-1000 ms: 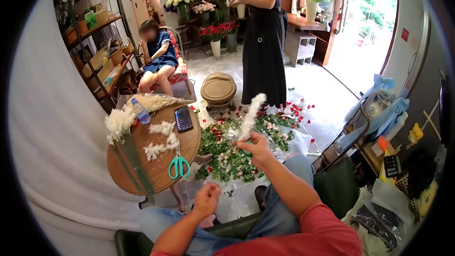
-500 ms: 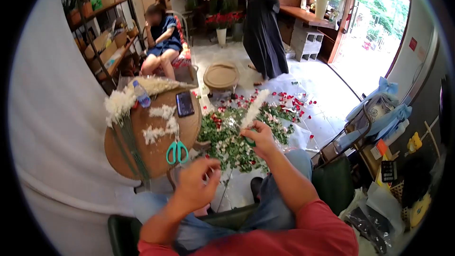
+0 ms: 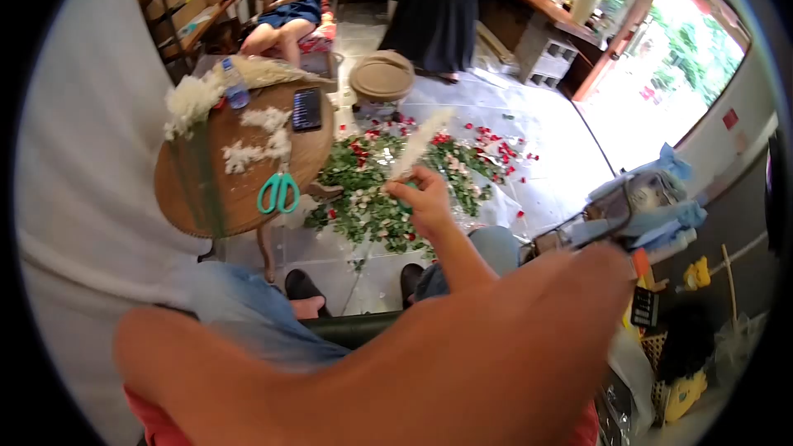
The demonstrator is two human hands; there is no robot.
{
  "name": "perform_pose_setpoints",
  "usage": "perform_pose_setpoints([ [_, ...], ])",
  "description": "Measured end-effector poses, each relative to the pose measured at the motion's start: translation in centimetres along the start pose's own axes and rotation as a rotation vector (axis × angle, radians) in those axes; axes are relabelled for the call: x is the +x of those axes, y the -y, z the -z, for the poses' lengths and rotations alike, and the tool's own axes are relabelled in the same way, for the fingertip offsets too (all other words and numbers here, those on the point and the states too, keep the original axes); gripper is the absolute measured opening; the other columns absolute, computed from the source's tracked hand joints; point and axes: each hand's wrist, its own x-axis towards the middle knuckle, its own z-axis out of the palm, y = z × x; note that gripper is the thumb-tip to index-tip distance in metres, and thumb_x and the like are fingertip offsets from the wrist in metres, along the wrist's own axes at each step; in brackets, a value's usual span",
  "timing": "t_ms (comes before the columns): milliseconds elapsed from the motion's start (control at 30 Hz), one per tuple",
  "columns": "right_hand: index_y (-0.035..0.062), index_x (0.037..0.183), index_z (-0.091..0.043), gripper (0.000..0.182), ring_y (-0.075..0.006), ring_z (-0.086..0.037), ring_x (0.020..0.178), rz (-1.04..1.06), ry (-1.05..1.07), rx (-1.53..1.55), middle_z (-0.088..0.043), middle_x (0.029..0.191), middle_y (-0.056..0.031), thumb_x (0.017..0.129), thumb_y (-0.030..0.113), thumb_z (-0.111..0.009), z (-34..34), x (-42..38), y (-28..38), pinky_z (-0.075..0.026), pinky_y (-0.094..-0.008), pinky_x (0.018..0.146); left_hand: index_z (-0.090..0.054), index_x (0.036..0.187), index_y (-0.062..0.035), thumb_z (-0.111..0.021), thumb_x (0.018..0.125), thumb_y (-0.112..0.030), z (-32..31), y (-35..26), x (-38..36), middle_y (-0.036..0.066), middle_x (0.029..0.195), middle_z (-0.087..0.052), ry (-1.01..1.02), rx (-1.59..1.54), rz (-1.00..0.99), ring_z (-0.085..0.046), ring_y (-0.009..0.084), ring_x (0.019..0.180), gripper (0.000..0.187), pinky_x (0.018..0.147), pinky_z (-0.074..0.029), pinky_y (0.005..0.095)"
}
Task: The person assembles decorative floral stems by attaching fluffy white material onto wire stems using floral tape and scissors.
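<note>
Plume stem: a white feathery plume point(image 3: 417, 142) rises tilted above the floor litter, its lower end pinched in the right hand point(image 3: 425, 198).
Right hand: fingers closed around the stem, with something green showing inside the grip.
Left hand: out of sight; only a blurred forearm point(image 3: 462, 347) crosses close to the lens, so its fingers cannot be read.
Table: a round wooden table point(image 3: 223, 198) carries green-handled scissors point(image 3: 278, 192), a dark phone point(image 3: 306, 108), loose white tufts point(image 3: 252, 144), a plastic bottle point(image 3: 235, 91) and a bunch of white flowers point(image 3: 188, 99) with long green stems.
Floor: cut greenery and red petals point(image 3: 372, 190) lie scattered just beyond the right hand.
Right edge: a rack point(image 3: 636, 206) holds pale blue ribbon.
Background: one person sits on a chair point(image 3: 289, 0).
</note>
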Motion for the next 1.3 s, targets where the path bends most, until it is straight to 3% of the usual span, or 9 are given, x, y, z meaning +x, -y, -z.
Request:
perform_pose_setpoints([
  [67,0.0029,0.094,-0.067,0.019,-0.0134,-0.065,0.083,0.048,-0.008,-0.127,-0.071,0.09,-0.0045,0.079,-0.001,-0.078,0.2,-0.1,0.3,-0.052,-0.0292,0.08,-0.065,0.105,0.0021,-0.065,0.086,-0.004,-0.5,-0.2,0.4,0.009,0.093,-0.067,0.044,0.016,-0.053,-0.06,0.0123,0.071,0.02,0.067,-0.051,0.026],
  [300,0.0015,0.089,-0.065,0.014,-0.0102,-0.063,0.082,0.002,0.025,0.111,-0.069,0.087,-0.0044,0.082,-0.003,-0.076,-0.4,-0.6,1.2,-0.051,-0.0246,0.077,-0.065,0.105,0.0019,-0.066,0.085,-0.004,-2.4,-0.5,1.4,0.009,0.091,-0.066,0.072,0.069,-0.151,-0.06,0.0131,0.07,0.02,0.067,-0.051,0.0267],
  [800,0.0017,0.089,-0.065,0.015,-0.0118,-0.065,0.081,0.011,-0.019,-0.004,-0.07,0.09,-0.0054,0.081,-0.001,-0.078,-0.8,-1.3,2.6,-0.051,-0.0279,0.075,-0.065,0.103,0.0013,-0.067,0.083,-0.004,-1.7,-0.4,-0.6,0.009,0.088,-0.065,0.002,0.106,-0.184,-0.06,0.0146,0.068,0.021,0.065,-0.05,0.0284],
  [867,0.0013,0.09,-0.065,0.014,-0.0133,-0.066,0.081,0.004,0.003,0.102,-0.072,0.091,-0.0073,0.081,-0.002,-0.076,-1.5,-1.4,1.9,-0.052,-0.028,0.076,-0.065,0.103,0.0013,-0.068,0.083,-0.004,-0.7,1.6,-2.1,0.008,0.087,-0.065,-0.146,0.154,-0.067,-0.06,0.0148,0.068,0.021,0.064,-0.05,0.0287],
  [933,0.0001,0.093,-0.065,0.014,-0.0157,-0.068,0.085,-0.072,0.019,0.241,-0.072,0.094,-0.0091,0.083,-0.005,-0.073,-1.8,-1.8,3.0,-0.054,-0.0299,0.081,-0.065,0.103,0.0012,-0.068,0.083,-0.004,-1.5,6.8,-4.6,0.008,0.087,-0.065,-0.406,0.241,0.239,-0.059,0.015,0.067,0.021,0.064,-0.05,0.0289],
  [967,-0.0005,0.095,-0.065,0.015,-0.0165,-0.068,0.087,0.02,0.072,0.352,-0.072,0.094,-0.0095,0.083,-0.005,-0.072,-1.6,-1.9,2.8,-0.054,-0.0305,0.082,-0.062,0.103,-0.0028,-0.072,0.083,-0.009,-2.6,10.3,-6.2,0.011,0.085,-0.062,-0.489,0.283,0.423,-0.06,0.0217,0.069,0.023,0.064,-0.051,0.0346],
  [1033,-0.0008,0.098,-0.065,0.017,-0.0175,-0.068,0.09,0.028,0.09,0.379,-0.072,0.095,-0.0101,0.083,-0.006,-0.072,-1.9,-2.2,2.9,-0.055,-0.032,0.084,-0.062,0.106,-0.0011,-0.076,0.082,-0.014,-5.5,16.8,-10.3,0.012,0.089,-0.064,-0.456,0.336,0.627,-0.063,0.0232,0.074,0.03,0.065,-0.051,0.0347],
  [1233,0.0001,0.099,-0.065,0.018,-0.0186,-0.069,0.093,-0.039,0.134,0.472,-0.071,0.098,-0.0099,0.084,-0.005,-0.073,-3.1,-2.3,1.9,-0.055,-0.034,0.086,-0.064,0.106,0.0011,-0.076,0.085,-0.011,-11.0,24.2,-14.7,0.011,0.082,-0.067,-0.426,0.097,0.679,-0.064,0.0173,0.068,0.027,0.062,-0.051,0.0289],
  [1300,0.0001,0.098,-0.065,0.016,-0.019,-0.069,0.095,-0.035,0.094,0.311,-0.071,0.098,-0.0092,0.084,-0.004,-0.073,-2.9,-2.1,2.0,-0.054,-0.0332,0.086,-0.065,0.108,0.0036,-0.071,0.091,-0.009,-12.0,25.0,-15.5,0.007,0.071,-0.066,-0.587,-0.313,0.781,-0.06,0.0103,0.06,0.022,0.059,-0.049,0.0261],
])
